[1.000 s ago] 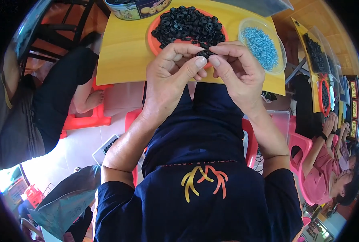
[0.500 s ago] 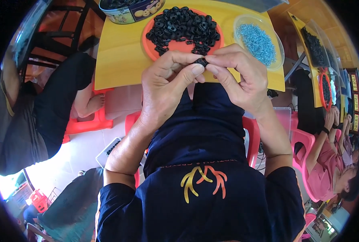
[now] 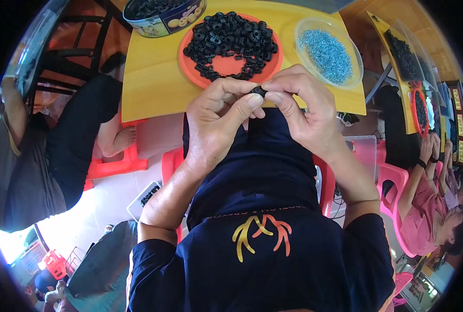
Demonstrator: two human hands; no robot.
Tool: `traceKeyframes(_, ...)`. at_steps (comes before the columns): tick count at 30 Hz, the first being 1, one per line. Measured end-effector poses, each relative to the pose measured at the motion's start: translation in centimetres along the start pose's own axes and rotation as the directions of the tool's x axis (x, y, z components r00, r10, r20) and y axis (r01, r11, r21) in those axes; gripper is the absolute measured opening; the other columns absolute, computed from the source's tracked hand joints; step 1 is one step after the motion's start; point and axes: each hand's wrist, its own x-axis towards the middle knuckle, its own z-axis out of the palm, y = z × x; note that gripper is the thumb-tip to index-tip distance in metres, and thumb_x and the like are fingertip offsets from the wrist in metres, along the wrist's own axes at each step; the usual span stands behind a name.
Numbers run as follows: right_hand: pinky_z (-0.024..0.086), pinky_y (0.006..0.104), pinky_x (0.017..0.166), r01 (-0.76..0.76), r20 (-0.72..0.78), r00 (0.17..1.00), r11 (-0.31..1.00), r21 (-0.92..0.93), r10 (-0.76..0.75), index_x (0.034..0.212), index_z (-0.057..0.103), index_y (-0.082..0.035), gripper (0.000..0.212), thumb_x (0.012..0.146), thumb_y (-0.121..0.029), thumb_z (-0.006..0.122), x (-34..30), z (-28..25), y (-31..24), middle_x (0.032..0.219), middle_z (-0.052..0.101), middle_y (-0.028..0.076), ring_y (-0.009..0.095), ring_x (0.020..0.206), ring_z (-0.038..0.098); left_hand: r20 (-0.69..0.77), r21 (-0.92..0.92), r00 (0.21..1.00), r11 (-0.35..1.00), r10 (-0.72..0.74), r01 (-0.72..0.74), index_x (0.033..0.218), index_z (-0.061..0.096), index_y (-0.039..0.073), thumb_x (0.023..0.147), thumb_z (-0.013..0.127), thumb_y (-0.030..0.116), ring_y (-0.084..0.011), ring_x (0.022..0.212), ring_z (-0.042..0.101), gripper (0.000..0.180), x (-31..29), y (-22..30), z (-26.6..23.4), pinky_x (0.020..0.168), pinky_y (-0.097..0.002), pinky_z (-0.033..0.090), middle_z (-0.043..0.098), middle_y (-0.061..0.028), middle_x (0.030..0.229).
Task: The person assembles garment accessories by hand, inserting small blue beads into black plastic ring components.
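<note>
A small black plastic part (image 3: 258,91) is pinched between both hands, just off the near edge of the yellow table. My left hand (image 3: 218,114) grips it from the left with thumb and forefinger. From the other side, my right hand (image 3: 307,109) holds it between thumb and fingertips. Beyond them sits a round orange tray (image 3: 226,65) heaped with similar black plastic parts (image 3: 231,36), with a bare patch at its near middle. To the right, a clear round tub (image 3: 359,67) holds many small shiny bluish metal pieces (image 3: 325,54).
An oval tin (image 3: 164,23) with more black parts stands at the table's far left. The yellow tabletop (image 3: 148,78) ends just past my lap. People sit on both sides, near a red stool (image 3: 119,161) at left and a pink chair (image 3: 392,182) at right.
Both hands have come slightly nearer my body, still pinching the black part. More of the orange tray's bare patch now shows. The whole view has shifted a little.
</note>
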Motion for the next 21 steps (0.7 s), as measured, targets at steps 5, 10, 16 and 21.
traceKeyframes(5,0.049,0.0306,0.062,0.026,-0.002,1.000,0.999,-0.047,-0.027,0.091,0.064,0.000,0.011,0.080,0.002,0.067,0.0,-0.2,-0.2,0.082,0.060,0.011,0.025,0.073,0.063,-0.016,0.039,0.999,0.999,0.031,-0.030,0.103,0.062,0.000,0.091,0.064,0.005,-0.0082,0.075,0.063,0.013,-0.2,-0.1,0.2,0.058,-0.0204,0.047,0.066,-0.0044,0.090)
traceKeyframes(10,0.049,0.0289,0.063,-0.201,0.120,0.976,0.967,0.158,0.183,0.091,0.062,0.001,0.010,0.082,0.002,0.067,0.0,-1.5,-0.7,0.083,0.060,0.011,0.021,0.072,0.062,0.009,0.061,0.999,0.997,0.035,-0.036,0.102,0.062,-0.001,0.090,0.064,0.002,-0.0079,0.074,0.061,0.013,-0.3,0.0,0.4,0.058,-0.0204,0.046,0.064,-0.0043,0.087)
traceKeyframes(16,0.048,0.0222,0.066,-0.384,0.287,0.904,0.896,0.222,0.316,0.094,0.060,0.002,0.008,0.088,0.000,0.064,0.3,-2.2,-1.3,0.087,0.057,0.006,0.011,0.076,0.057,0.042,0.164,0.989,0.975,0.145,-0.150,0.100,0.062,-0.002,0.087,0.064,-0.004,-0.0087,0.071,0.061,0.013,-0.3,-0.1,0.6,0.060,-0.0214,0.048,0.063,-0.0060,0.083)
traceKeyframes(21,0.046,0.0224,0.056,-0.536,0.316,0.842,0.733,0.418,0.436,0.092,0.059,0.002,0.005,0.089,-0.001,0.063,0.6,-2.2,-1.7,0.074,0.058,0.003,0.008,0.062,0.058,0.040,0.242,0.976,0.945,0.216,-0.219,0.097,0.063,-0.003,0.084,0.065,-0.008,-0.0102,0.068,0.060,0.014,-0.3,0.5,0.6,0.058,-0.0222,0.048,0.063,-0.0080,0.082)
